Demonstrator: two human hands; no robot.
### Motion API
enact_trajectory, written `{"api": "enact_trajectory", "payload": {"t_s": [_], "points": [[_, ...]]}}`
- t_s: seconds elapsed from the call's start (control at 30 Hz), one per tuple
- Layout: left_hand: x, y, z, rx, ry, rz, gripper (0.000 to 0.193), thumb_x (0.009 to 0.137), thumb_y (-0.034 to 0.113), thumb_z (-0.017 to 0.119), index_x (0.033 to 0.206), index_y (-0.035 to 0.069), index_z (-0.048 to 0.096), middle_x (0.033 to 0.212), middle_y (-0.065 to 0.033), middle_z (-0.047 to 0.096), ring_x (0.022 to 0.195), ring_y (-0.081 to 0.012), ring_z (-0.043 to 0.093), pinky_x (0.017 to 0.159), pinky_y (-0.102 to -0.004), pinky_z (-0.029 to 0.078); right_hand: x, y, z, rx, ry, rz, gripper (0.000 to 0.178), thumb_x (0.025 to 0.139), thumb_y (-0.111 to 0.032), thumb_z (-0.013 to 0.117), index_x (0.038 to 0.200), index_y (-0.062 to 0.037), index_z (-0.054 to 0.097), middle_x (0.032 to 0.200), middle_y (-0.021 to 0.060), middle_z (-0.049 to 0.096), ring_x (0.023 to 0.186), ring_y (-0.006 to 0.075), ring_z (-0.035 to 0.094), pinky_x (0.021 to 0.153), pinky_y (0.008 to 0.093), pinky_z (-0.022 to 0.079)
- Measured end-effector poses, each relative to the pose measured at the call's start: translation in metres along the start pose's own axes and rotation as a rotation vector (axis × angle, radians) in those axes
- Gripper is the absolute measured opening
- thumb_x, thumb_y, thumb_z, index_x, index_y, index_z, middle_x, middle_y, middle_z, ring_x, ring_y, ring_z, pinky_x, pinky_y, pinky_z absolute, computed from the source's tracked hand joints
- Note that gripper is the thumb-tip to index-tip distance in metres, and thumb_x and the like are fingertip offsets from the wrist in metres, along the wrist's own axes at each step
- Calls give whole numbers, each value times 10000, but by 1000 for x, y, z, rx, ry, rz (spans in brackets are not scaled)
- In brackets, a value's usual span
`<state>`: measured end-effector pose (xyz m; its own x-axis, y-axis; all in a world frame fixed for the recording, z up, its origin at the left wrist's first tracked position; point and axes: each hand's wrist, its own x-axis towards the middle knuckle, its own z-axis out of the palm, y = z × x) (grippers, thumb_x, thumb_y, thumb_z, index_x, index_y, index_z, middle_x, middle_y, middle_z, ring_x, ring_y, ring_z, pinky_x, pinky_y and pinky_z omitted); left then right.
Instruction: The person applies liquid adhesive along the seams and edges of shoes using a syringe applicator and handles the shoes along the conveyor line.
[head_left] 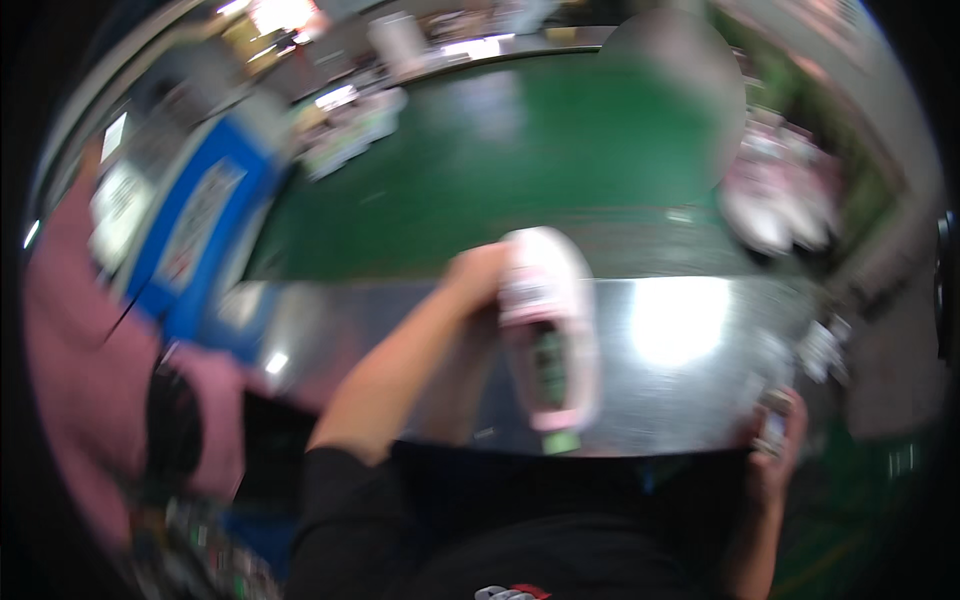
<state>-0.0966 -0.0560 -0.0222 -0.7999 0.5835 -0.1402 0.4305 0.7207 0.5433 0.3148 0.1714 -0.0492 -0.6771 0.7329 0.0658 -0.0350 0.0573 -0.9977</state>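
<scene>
A white and pink sneaker [577, 290] is held over the metal ledge, its toe away from me and its opening facing up. My left hand [478, 275] is closed on the toe end from the left side; its fingertips are hidden by the shoe. A small green tab [562, 441] sticks out at the heel. Low on the right, my right hand [785, 445] is curled round a small, pale, blurred object [773, 422] by the ledge's right end. I cannot make out what that object is.
Beyond the metal ledge [440, 370] runs a green work surface [560, 150]. A pair of pink and white shoes [770, 200] stands at the right. White crumpled bits [825, 350] lie below it. Left are a blue panel [200, 215] and a person in pink [85, 330].
</scene>
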Motion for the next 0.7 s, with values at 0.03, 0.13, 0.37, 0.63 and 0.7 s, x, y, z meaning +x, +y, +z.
{"api": "enact_trajectory", "payload": {"t_s": [0.03, 0.13, 0.37, 0.63, 0.7], "points": [[22, 11, 15, -89, 86, 86, 436, 950, 394, 451, 1060, 25, 656, 1068, -169, 670, 969, -279, 625, 857, -401, 466, -5, 0, -10, 18, 98, -41, 1159, 583, -750, 718, 1407, -45, 311, 956, 19, 497, 759, 105, 465, 658, 242, 399], [55, 54, 47, -86, -44, -35, 723, 849, 635, 452, 1025, -30, 672, 1064, -236, 656, 1007, -368, 626, 886, -401, 466, -4, 12, -71, -208, 195, -191, 1148, 677, -809, 569, 1464, -39, 242, 1059, 70, 537, 658, 63, 398, 569, 196, 321], [33, 76, 34, -831, -98, 69, 689, 705, 443, 742, 1133, -33, 487, 1072, -197, 596, 965, -252, 586, 851, -359, 471, -2, 12, -58, -91, 153, -134, 1019, 787, -743, 507, 1471, -39, 232, 1064, 71, 527, 661, 56, 405, 588, 181, 314], [-30, 137, 14, -1423, -176, 463, 557, 804, 192, 697, 1239, -33, 432, 1084, -126, 587, 953, -180, 602, 841, -326, 516, -17, -22, -28, -135, 222, -19, 1247, 566, -815, 659, 1433, -7, 271, 965, 50, 559, 683, 56, 422, 594, 187, 319], [-32, 130, 20, -1598, -279, 446, 507, 791, 134, 721, 1222, 0, 488, 1089, -103, 608, 975, -187, 609, 880, -345, 510, -16, -37, -20, -37, 186, 13, 1241, 536, -817, 681, 1380, 18, 318, 964, 67, 563, 685, 68, 422, 601, 202, 325]]}}
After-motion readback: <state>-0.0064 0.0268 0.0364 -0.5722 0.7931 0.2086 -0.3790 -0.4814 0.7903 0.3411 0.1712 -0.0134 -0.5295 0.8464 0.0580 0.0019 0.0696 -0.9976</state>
